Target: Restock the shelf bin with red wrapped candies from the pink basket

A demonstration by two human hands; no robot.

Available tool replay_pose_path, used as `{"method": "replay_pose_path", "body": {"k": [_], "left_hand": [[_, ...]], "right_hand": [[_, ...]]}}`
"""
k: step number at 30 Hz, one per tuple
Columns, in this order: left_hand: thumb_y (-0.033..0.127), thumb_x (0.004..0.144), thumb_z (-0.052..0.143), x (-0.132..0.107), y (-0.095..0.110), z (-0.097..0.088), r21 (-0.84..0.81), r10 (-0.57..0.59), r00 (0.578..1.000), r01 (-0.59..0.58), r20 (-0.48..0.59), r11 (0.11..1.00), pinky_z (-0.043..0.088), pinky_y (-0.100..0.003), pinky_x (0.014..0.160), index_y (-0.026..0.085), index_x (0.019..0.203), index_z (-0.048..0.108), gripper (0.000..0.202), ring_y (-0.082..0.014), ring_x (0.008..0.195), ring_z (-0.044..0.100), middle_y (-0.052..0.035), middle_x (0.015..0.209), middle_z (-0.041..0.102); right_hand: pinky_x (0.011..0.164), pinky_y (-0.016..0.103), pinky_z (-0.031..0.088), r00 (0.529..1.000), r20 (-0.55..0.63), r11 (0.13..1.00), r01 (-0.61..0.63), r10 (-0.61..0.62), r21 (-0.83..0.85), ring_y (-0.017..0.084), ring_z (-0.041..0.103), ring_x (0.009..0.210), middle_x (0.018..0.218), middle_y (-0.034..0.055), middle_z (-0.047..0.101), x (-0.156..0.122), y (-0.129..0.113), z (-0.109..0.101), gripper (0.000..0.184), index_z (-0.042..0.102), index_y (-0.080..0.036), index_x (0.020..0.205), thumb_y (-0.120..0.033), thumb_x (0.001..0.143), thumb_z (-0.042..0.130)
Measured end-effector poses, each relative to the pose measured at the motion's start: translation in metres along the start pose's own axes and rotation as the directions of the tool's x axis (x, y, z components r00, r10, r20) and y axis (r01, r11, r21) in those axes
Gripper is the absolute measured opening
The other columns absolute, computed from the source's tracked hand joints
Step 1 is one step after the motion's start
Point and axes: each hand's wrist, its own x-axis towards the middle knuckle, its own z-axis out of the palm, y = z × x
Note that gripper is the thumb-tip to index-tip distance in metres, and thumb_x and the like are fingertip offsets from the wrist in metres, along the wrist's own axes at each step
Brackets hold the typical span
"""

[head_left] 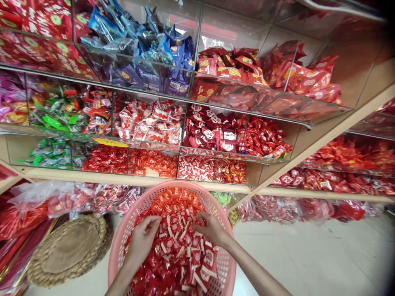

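A pink perforated plastic basket point(226, 257) stands on the floor in front of me, heaped with wrapped candies point(177, 242) in red, orange and white wrappers. Over the left part of the heap is my left hand point(145, 236), its fingers bent and drawn together near the candies. Opposite it, my right hand point(211, 228) reaches in over the right side, with thumb and fingers curled inward at the candies. Whatever either hand pinches is too small to make out. Orange wrappers lie at the far side of the basket, darker red ones at the near side.
A shelf with clear-fronted bins point(148, 137) of candies rises behind the basket. At left lies a woven straw stool point(69, 250), with plastic bags of red packets point(27, 213) near it. More bagged candies point(277, 209) line the shelf's foot above the tiled floor point(296, 255).
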Motion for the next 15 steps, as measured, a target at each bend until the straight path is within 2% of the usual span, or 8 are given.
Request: {"method": "replay_pose_path", "body": {"k": [4, 7, 10, 15], "left_hand": [[0.045, 0.075, 0.056, 0.000, 0.002, -0.001, 0.012, -0.007, 1.000, 0.007, 0.004, 1.000, 0.053, -0.031, 0.077, 0.020, 0.088, 0.068, 0.031, -0.0187, 0.082, 0.065, -0.0049, 0.090, 0.071], [0.046, 0.075, 0.056, 0.001, 0.003, -0.004, 0.036, -0.012, 1.000, 0.013, -0.011, 0.999, 0.053, -0.030, 0.077, 0.020, 0.087, 0.068, 0.031, -0.0192, 0.085, 0.065, -0.0046, 0.091, 0.071], [0.047, 0.075, 0.055, 0.002, 0.005, -0.009, 0.057, -0.007, 0.999, 0.009, -0.038, 0.998, 0.053, -0.029, 0.076, 0.021, 0.087, 0.068, 0.031, -0.0193, 0.086, 0.065, -0.0038, 0.090, 0.071], [0.047, 0.075, 0.055, 0.003, 0.004, -0.013, 0.047, 0.010, 0.998, -0.007, -0.063, 0.999, 0.052, -0.030, 0.079, 0.021, 0.085, 0.068, 0.031, -0.0189, 0.086, 0.065, -0.0039, 0.090, 0.071]], "right_hand": [[0.057, 0.024, 0.034, 1.000, -0.025, 1.000, -0.009, 0.009, -0.004, 0.013, 0.046, 0.064, 0.072, -0.0021, 0.052, -0.004, -0.010, -0.008, 0.019, 0.055, -0.019, 0.078, -0.038, 0.079, 0.055], [0.060, 0.025, 0.038, 0.999, -0.032, 1.000, 0.027, -0.027, -0.013, 0.014, 0.050, 0.067, 0.076, 0.0003, 0.056, -0.007, -0.021, -0.009, 0.018, 0.059, -0.019, 0.082, -0.035, 0.082, 0.052], [0.062, 0.027, 0.040, 0.998, -0.037, 0.998, 0.059, -0.059, -0.012, 0.016, 0.055, 0.070, 0.085, 0.0037, 0.060, -0.011, -0.031, -0.002, 0.020, 0.063, -0.020, 0.088, -0.034, 0.084, 0.050], [0.059, 0.024, 0.038, 0.994, 0.031, 0.991, 0.103, -0.101, -0.080, 0.014, 0.055, 0.067, 0.080, 0.0018, 0.063, -0.008, -0.050, 0.017, 0.015, 0.065, -0.021, 0.087, -0.030, 0.082, 0.054]]}}
